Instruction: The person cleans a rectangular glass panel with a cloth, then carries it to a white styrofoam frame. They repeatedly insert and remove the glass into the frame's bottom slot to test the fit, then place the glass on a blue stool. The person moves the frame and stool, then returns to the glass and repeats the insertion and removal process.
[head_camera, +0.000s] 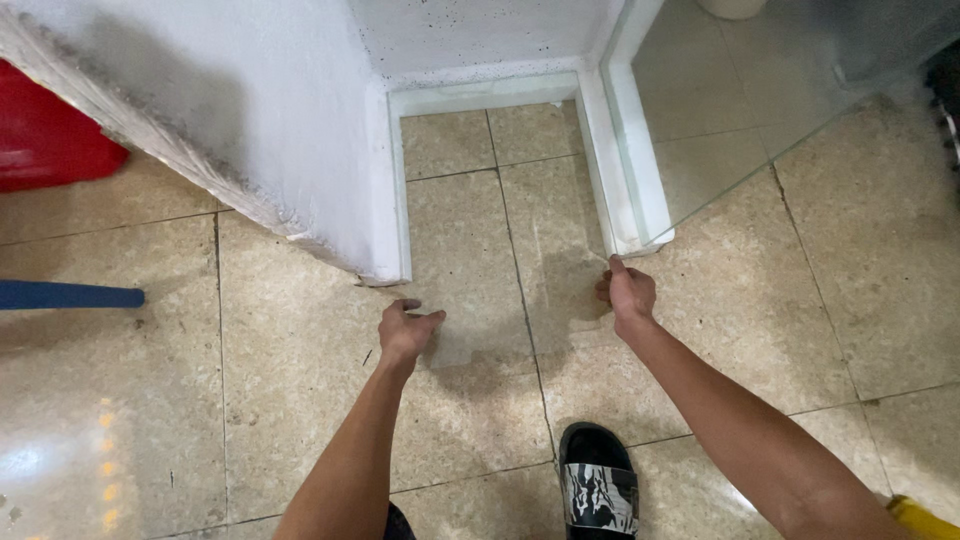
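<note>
A clear sheet (500, 290), barely visible, is held low over the tiled floor (300, 330) between a white wall (300, 150) and a glass panel (760, 90). It is pinched at its edges by the left hand (407, 333) and right hand (628, 294).

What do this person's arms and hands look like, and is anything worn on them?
Both forearms are bare: no sleeves reach into view. The left hand and the right hand wear no gloves, and no watch, bracelet or ring shows. The only clothing clearly seen is a black slide sandal with a black-and-white patterned strap.
</note>
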